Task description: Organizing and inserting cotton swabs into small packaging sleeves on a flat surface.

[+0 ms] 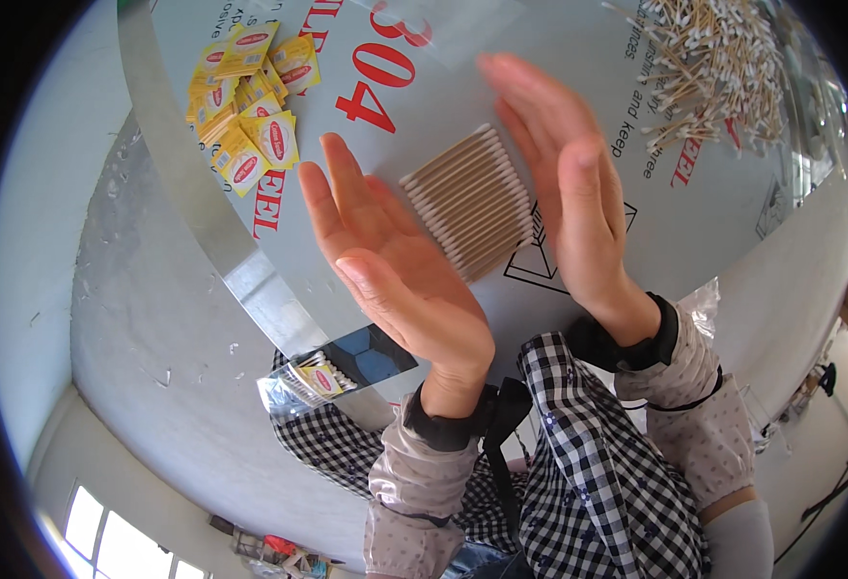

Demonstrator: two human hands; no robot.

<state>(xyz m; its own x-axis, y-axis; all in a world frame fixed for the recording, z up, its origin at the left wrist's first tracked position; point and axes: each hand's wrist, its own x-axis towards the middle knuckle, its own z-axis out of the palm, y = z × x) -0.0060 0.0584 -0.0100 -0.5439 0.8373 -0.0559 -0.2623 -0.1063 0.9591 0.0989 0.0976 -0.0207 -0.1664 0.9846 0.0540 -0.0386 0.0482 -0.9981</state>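
Observation:
A row of cotton swabs (pixel 470 203) lies side by side on the printed sheet-covered table (pixel 414 106), forming a neat flat block with white tips along two edges. My left hand (pixel 400 265) is at its left, palm turned up and inward, fingers stretched and apart. On the opposite side, my right hand (pixel 578 193) stands on edge with its fingers extended and the thumb raised. Both palms face the swabs from either side, and neither hand grips anything. Whether the hands touch the outermost swabs I cannot tell.
Yellow and white printed cards (pixel 250 106) lie scattered at the far left. A large heap of loose cotton swabs (pixel 718 63) spreads over the far right. Near the table's front edge is a clear bag (pixel 313 381) with swabs and a yellow card inside.

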